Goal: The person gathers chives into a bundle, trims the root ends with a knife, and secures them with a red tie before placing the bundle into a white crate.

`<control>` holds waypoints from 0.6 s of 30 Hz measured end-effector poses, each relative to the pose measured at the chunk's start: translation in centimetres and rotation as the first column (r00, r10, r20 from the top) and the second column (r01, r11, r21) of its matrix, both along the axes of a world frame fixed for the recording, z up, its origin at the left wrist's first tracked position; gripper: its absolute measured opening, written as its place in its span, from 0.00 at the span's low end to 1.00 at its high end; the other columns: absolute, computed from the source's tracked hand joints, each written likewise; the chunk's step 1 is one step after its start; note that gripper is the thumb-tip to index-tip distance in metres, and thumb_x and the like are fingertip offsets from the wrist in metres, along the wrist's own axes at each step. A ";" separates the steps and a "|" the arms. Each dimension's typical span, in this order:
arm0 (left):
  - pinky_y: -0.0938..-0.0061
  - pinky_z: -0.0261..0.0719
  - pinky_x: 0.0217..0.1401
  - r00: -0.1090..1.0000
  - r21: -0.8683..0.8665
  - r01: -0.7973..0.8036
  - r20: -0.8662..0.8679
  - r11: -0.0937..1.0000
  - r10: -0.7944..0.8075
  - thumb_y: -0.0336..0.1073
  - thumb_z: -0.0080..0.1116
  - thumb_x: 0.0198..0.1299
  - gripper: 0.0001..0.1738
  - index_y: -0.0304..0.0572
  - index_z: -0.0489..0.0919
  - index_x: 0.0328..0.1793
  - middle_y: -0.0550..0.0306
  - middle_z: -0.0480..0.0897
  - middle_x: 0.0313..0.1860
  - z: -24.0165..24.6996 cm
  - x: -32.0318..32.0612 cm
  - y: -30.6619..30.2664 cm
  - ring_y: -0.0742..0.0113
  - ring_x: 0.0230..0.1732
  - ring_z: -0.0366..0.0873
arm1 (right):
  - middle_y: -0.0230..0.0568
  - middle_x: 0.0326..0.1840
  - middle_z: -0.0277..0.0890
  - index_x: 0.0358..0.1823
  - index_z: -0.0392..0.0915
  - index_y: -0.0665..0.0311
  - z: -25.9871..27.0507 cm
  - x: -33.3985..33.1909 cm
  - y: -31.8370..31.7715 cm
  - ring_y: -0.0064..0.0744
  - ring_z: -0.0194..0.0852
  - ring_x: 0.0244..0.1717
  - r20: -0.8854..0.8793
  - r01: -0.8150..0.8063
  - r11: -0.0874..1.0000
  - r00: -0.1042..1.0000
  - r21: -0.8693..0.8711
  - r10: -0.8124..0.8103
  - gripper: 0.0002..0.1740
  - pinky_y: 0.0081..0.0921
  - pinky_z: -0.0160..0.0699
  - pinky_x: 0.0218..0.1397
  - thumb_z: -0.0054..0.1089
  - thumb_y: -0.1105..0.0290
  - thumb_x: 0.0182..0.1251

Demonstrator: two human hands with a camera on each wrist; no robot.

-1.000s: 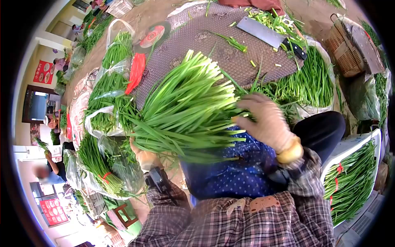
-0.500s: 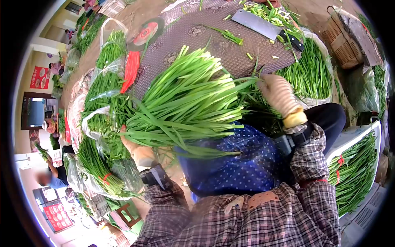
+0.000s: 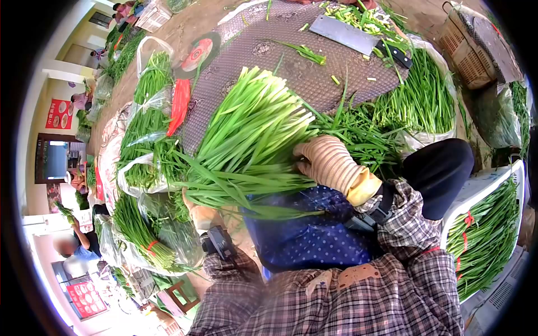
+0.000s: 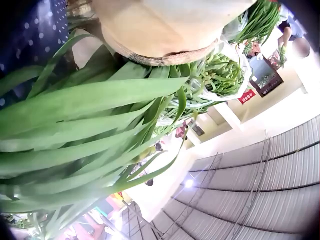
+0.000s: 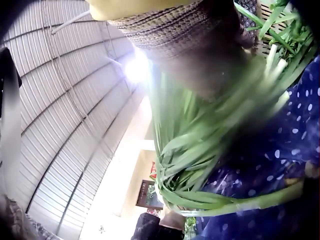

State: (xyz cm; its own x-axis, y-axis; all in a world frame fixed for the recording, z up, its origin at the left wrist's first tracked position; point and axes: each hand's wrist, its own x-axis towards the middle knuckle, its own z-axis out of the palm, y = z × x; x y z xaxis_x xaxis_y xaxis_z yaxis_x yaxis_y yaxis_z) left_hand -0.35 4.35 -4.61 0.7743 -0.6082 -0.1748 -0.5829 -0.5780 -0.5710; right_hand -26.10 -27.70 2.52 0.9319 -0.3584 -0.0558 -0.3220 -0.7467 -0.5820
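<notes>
Here, our left hand (image 3: 202, 215) has its grip around the leafy side of the green bunch (image 3: 252, 134), above the dotted blue apron (image 3: 308, 238). Our right hand (image 3: 330, 162) bends its fingers against the stalks; we cannot tell whether that grip pinches any. A cleaver (image 3: 344, 35) lies on the patterned cloth (image 3: 235, 56).
</notes>
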 end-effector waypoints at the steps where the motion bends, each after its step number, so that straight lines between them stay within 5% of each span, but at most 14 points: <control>1: 0.57 0.57 0.76 0.995 0.041 0.062 0.080 0.997 -0.065 0.54 0.40 0.71 0.27 0.63 0.68 0.73 0.65 0.71 0.73 0.2 -0.5 -0.4 0.59 0.76 0.61 | 0.51 0.34 0.81 0.46 0.81 0.62 0.2 -0.2 0.0 0.54 0.79 0.39 -0.033 0.002 0.999 0.999 0.050 0.000 0.16 0.45 0.77 0.46 0.64 0.62 0.58; 2: 0.59 0.59 0.75 0.978 0.085 0.117 0.161 0.989 -0.129 0.54 0.40 0.71 0.27 0.63 0.68 0.74 0.64 0.71 0.73 0.4 -1.0 -0.8 0.58 0.76 0.61 | 0.52 0.32 0.80 0.47 0.81 0.62 -0.2 -0.3 0.1 0.56 0.79 0.39 -0.017 -0.015 0.999 1.000 0.038 0.016 0.17 0.46 0.77 0.45 0.64 0.64 0.58; 4: 0.52 0.51 0.79 0.954 -0.100 -0.225 -0.225 0.969 0.198 0.51 0.43 0.72 0.27 0.63 0.64 0.76 0.65 0.73 0.71 5.7 -4.6 -5.7 0.62 0.73 0.64 | 0.52 0.32 0.80 0.46 0.81 0.62 -0.8 -0.3 0.2 0.56 0.79 0.39 -0.012 -0.032 0.998 0.999 0.054 0.032 0.16 0.46 0.77 0.45 0.64 0.64 0.58; 6: 0.49 0.46 0.82 0.847 -0.136 -0.410 -0.425 0.902 0.321 0.49 0.45 0.72 0.27 0.63 0.62 0.76 0.65 0.74 0.69 4.5 -4.3 -5.1 0.64 0.72 0.66 | 0.52 0.31 0.80 0.42 0.82 0.63 -0.8 -0.3 0.2 0.54 0.80 0.37 0.032 -0.052 0.994 0.998 0.100 0.049 0.12 0.45 0.78 0.44 0.62 0.66 0.59; 7: 0.52 0.51 0.81 0.913 -0.549 -0.307 -0.402 0.778 0.077 0.43 0.49 0.70 0.30 0.60 0.59 0.77 0.62 0.74 0.69 -0.1 -2.3 -1.8 0.65 0.70 0.68 | 0.52 0.31 0.80 0.42 0.82 0.63 -3.4 -0.9 -0.2 0.54 0.80 0.37 0.031 -0.054 0.994 0.998 0.099 0.051 0.12 0.45 0.78 0.44 0.62 0.66 0.59; 9: 0.55 0.56 0.79 0.953 -0.858 -0.177 -0.272 0.482 -0.134 0.38 0.53 0.69 0.33 0.57 0.56 0.78 0.59 0.75 0.68 -3.6 0.3 2.0 0.65 0.68 0.70 | 0.51 0.30 0.80 0.39 0.82 0.64 -6.8 -2.3 -2.3 0.52 0.80 0.36 0.020 0.068 0.955 0.998 -0.289 -0.065 0.10 0.44 0.78 0.43 0.61 0.67 0.60; 10: 0.58 0.62 0.77 0.946 -0.844 -0.045 -0.209 0.535 -0.249 0.34 0.55 0.67 0.37 0.55 0.53 0.79 0.57 0.75 0.67 -4.0 1.4 2.7 0.66 0.67 0.71 | 0.50 0.29 0.80 0.38 0.82 0.65 -5.5 -2.7 -3.5 0.51 0.80 0.35 -0.081 0.112 0.922 0.985 -0.371 -0.152 0.09 0.44 0.78 0.42 0.61 0.67 0.60; 11: 0.61 0.58 0.78 0.963 -0.694 -0.052 -0.225 0.718 -0.147 0.39 0.53 0.67 0.31 0.54 0.60 0.75 0.60 0.74 0.68 -2.5 0.5 1.5 0.67 0.70 0.69 | 0.50 0.29 0.80 0.37 0.82 0.65 -0.4 -3.5 -5.0 0.50 0.80 0.34 -0.381 0.185 0.950 0.883 -0.253 -0.273 0.09 0.44 0.78 0.42 0.60 0.67 0.62; 13: 0.67 0.51 0.81 0.982 -0.257 -0.027 -0.186 0.966 -0.023 0.49 0.50 0.67 0.25 0.54 0.75 0.69 0.68 0.73 0.71 0.7 -1.2 -1.1 0.71 0.74 0.63 | 0.50 0.30 0.81 0.39 0.82 0.65 -4.1 -8.0 -7.8 0.50 0.80 0.35 -0.298 0.367 0.892 0.848 -0.264 -0.437 0.10 0.44 0.79 0.41 0.60 0.66 0.64; 14: 0.64 0.57 0.79 0.930 -0.632 -0.167 -0.355 0.757 -0.092 0.48 0.50 0.69 0.27 0.51 0.68 0.72 0.61 0.71 0.72 -2.0 -0.2 0.2 0.64 0.74 0.64 | 0.52 0.36 0.82 0.45 0.82 0.65 -2.4 -8.9 -7.1 0.50 0.82 0.39 -0.137 0.405 0.867 0.879 -0.290 -0.457 0.11 0.42 0.80 0.45 0.60 0.67 0.65; 15: 0.62 0.60 0.77 0.893 -0.753 -0.265 -0.428 0.603 -0.142 0.47 0.49 0.69 0.29 0.50 0.65 0.74 0.57 0.70 0.73 -2.5 -0.3 0.5 0.61 0.73 0.64 | 0.52 0.36 0.82 0.45 0.82 0.65 -1.1 -8.5 -6.6 0.50 0.82 0.39 -0.144 0.407 0.869 0.877 -0.283 -0.458 0.11 0.42 0.80 0.45 0.60 0.67 0.65; 16: 0.60 0.62 0.76 0.852 -0.833 -0.357 -0.476 0.423 -0.219 0.46 0.49 0.70 0.30 0.48 0.62 0.76 0.54 0.68 0.73 -3.1 -0.5 0.8 0.58 0.73 0.65 | 0.50 0.36 0.82 0.47 0.81 0.64 0.3 -7.4 -5.8 0.49 0.81 0.37 0.097 0.401 0.904 0.915 -0.150 -0.391 0.12 0.42 0.80 0.44 0.60 0.68 0.65; 17: 0.62 0.64 0.74 0.900 -0.566 -0.362 -0.419 0.741 0.120 0.52 0.50 0.67 0.30 0.51 0.68 0.73 0.55 0.69 0.73 -0.3 -2.2 -1.8 0.58 0.74 0.64 | 0.49 0.36 0.83 0.49 0.80 0.63 1.3 -6.2 -5.0 0.48 0.81 0.36 0.344 0.362 0.932 0.878 -0.024 -0.333 0.13 0.42 0.79 0.42 0.60 0.68 0.64; 18: 0.63 0.65 0.74 0.911 -0.396 -0.383 -0.313 0.835 0.270 0.55 0.50 0.66 0.30 0.52 0.71 0.71 0.56 0.70 0.73 0.3 -2.4 -2.2 0.59 0.74 0.63 | 0.49 0.38 0.83 0.52 0.80 0.61 1.8 -5.0 -4.6 0.47 0.82 0.39 0.342 0.249 0.939 0.883 0.238 -0.321 0.15 0.41 0.81 0.46 0.60 0.68 0.65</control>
